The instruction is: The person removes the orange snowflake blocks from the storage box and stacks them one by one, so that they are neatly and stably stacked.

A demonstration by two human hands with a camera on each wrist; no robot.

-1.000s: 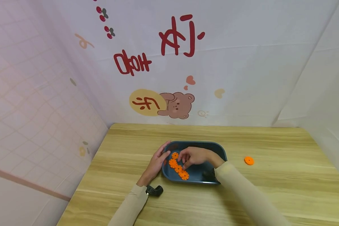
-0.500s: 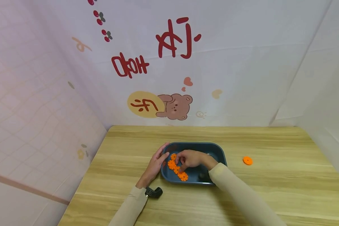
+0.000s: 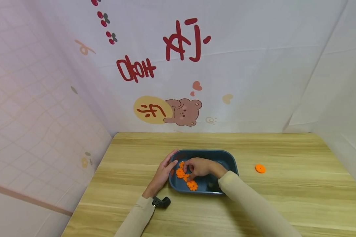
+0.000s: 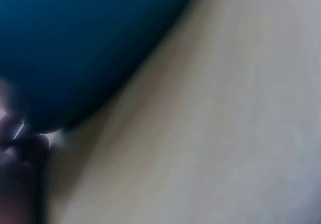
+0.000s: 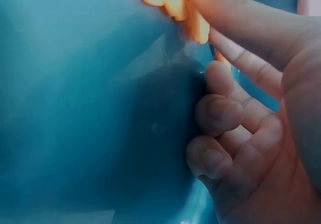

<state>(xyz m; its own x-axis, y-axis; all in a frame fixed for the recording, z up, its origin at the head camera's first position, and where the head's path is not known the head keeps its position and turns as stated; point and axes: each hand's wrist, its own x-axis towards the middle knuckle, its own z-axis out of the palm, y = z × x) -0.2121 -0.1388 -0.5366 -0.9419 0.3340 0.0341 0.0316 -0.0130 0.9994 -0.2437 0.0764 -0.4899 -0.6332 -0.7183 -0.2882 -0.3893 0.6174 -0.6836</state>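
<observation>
The right hand (image 3: 199, 166) has settled its grip at the orange, round, notched discs (image 3: 180, 173) beneath it, suggesting contact, pinch impossible to tell; the left hand (image 3: 163, 170) clasps the surrounding dark-blue oblong tray (image 3: 203, 183).

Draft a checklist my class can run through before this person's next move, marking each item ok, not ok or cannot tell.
1. Tray sits on the table: ok.
2. Left hand against the tray: ok, it touches the left end.
3. Right hand at the orange pieces: ok, it reaches inside the tray, thumb and fingers at the group.
4. A piece firmly pinched: cannot tell, the hand hides part of the contact.
5. All orange items inside the tray: not ok, one orange disc lies on the table to the tray's right.
6. Exact number of pieces: cannot tell, they lie bunched and partly covered.
</observation>
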